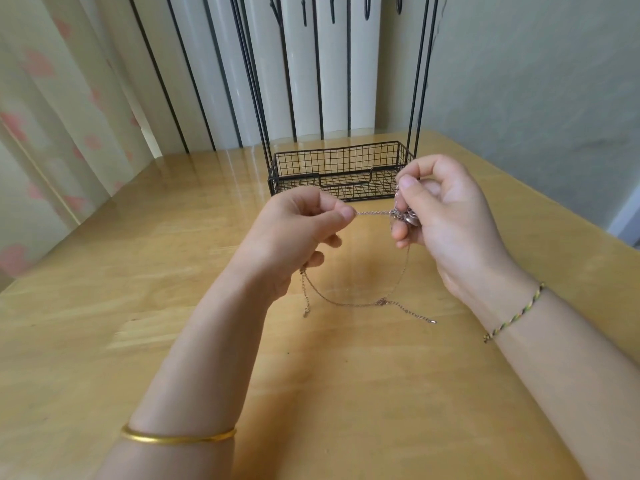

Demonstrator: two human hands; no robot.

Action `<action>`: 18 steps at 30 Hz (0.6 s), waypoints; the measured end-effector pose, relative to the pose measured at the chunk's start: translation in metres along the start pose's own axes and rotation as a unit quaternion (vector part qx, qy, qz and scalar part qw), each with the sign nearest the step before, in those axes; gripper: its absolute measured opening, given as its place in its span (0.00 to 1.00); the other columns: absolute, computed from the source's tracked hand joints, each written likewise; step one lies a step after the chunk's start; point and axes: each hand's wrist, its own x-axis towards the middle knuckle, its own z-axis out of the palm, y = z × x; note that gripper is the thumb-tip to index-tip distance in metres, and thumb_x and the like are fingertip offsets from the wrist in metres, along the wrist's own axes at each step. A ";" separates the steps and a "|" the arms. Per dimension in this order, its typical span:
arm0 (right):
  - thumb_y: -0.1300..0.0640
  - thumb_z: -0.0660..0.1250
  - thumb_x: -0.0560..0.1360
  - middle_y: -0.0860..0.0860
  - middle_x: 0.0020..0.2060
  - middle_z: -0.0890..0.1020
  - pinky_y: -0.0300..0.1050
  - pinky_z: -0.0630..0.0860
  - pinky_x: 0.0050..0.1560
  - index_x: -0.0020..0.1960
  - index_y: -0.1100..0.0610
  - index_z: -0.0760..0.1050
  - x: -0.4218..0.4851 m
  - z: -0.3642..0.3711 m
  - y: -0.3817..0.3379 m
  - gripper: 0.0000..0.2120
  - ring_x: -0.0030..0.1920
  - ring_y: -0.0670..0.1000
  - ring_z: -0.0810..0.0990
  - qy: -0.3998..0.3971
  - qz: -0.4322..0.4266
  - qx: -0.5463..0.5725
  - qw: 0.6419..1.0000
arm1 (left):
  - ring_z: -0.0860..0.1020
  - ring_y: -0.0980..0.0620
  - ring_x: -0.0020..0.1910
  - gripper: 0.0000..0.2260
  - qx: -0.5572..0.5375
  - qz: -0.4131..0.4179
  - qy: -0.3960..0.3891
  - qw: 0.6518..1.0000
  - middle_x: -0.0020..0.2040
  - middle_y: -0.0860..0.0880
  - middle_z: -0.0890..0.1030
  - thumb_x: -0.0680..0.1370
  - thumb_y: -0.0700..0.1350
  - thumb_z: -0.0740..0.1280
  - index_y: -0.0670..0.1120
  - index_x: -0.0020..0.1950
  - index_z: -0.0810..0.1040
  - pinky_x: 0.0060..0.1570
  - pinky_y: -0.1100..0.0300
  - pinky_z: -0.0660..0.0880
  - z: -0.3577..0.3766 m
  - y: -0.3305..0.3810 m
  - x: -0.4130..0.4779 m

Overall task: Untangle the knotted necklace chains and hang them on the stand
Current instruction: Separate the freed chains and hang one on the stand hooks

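- The black wire-mesh basket stand (341,168) sits at the far middle of the pale wooden surface (138,271).
- The left grip (294,230) and right grip (446,216) are side by side just before the stand, above the surface.
- The thin rose-gold metal necklace chains (372,213) stretch between both grips, with a loop hanging below them.
- The pale patterned fabric curtain (52,116) is behind the surface on the left.

Wooden table (138,323), curtain (45,133), grey wall (536,81)

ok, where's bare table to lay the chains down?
Bare table left of the left hand toward the curtain, and low between the forearms. Crowded: between left and right hand, where the chains trail, and at the wire basket behind.
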 end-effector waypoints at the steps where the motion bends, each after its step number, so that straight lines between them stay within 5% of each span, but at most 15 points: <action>1: 0.63 0.58 0.79 0.51 0.32 0.73 0.41 0.72 0.27 0.44 0.55 0.70 0.000 0.000 0.000 0.07 0.24 0.47 0.72 -0.001 0.005 -0.004 1.000 | 0.77 0.57 0.36 0.07 -0.012 -0.002 0.007 1.000 0.41 0.48 0.79 0.75 0.40 0.69 0.47 0.37 0.77 0.30 0.64 0.76 0.001 0.000 0.001; 5: 0.63 0.60 0.79 0.50 0.32 0.73 0.36 0.72 0.30 0.44 0.55 0.71 0.001 0.002 0.001 0.07 0.29 0.49 0.72 -0.026 0.021 0.000 0.999 | 0.78 0.52 0.46 0.07 -0.054 0.013 0.044 0.997 0.43 0.48 0.80 0.75 0.38 0.68 0.45 0.38 0.76 0.54 0.54 0.77 0.004 0.001 0.003; 8: 0.64 0.60 0.78 0.50 0.30 0.72 0.39 0.74 0.34 0.44 0.56 0.72 0.000 0.004 0.001 0.06 0.29 0.49 0.73 -0.056 0.035 0.029 0.997 | 0.80 0.52 0.42 0.06 -0.116 0.009 0.043 0.992 0.42 0.45 0.79 0.77 0.36 0.64 0.43 0.40 0.75 0.52 0.55 0.78 0.006 0.002 0.004; 10: 0.63 0.60 0.78 0.49 0.29 0.72 0.42 0.75 0.36 0.44 0.56 0.72 -0.001 0.005 0.001 0.06 0.31 0.49 0.73 -0.070 0.045 0.047 0.995 | 0.77 0.54 0.33 0.06 -0.176 0.004 0.033 0.984 0.39 0.45 0.77 0.78 0.35 0.62 0.41 0.41 0.73 0.41 0.59 0.79 0.008 0.004 0.002; 13: 0.63 0.61 0.78 0.49 0.29 0.73 0.42 0.74 0.32 0.43 0.56 0.72 -0.001 0.004 -0.001 0.06 0.29 0.48 0.72 -0.083 0.062 0.092 0.990 | 0.66 0.57 0.25 0.06 -0.163 0.004 0.037 0.986 0.39 0.46 0.76 0.79 0.35 0.61 0.42 0.43 0.71 0.22 0.67 0.66 0.009 0.005 0.000; 16: 0.64 0.61 0.78 0.49 0.29 0.73 0.40 0.71 0.27 0.43 0.57 0.72 -0.001 0.003 -0.003 0.06 0.26 0.47 0.71 -0.089 0.074 0.149 0.982 | 0.72 0.56 0.29 0.05 -0.081 0.022 0.018 0.996 0.43 0.45 0.77 0.77 0.34 0.63 0.44 0.46 0.71 0.26 0.65 0.71 0.007 0.004 -0.001; 18: 0.64 0.61 0.78 0.49 0.28 0.74 0.40 0.71 0.26 0.44 0.58 0.72 -0.001 0.002 -0.002 0.05 0.26 0.47 0.72 -0.089 0.074 0.159 0.981 | 0.80 0.51 0.41 0.07 -0.042 0.018 -0.010 0.999 0.47 0.44 0.78 0.76 0.34 0.65 0.45 0.45 0.73 0.43 0.56 0.79 0.008 0.003 -0.001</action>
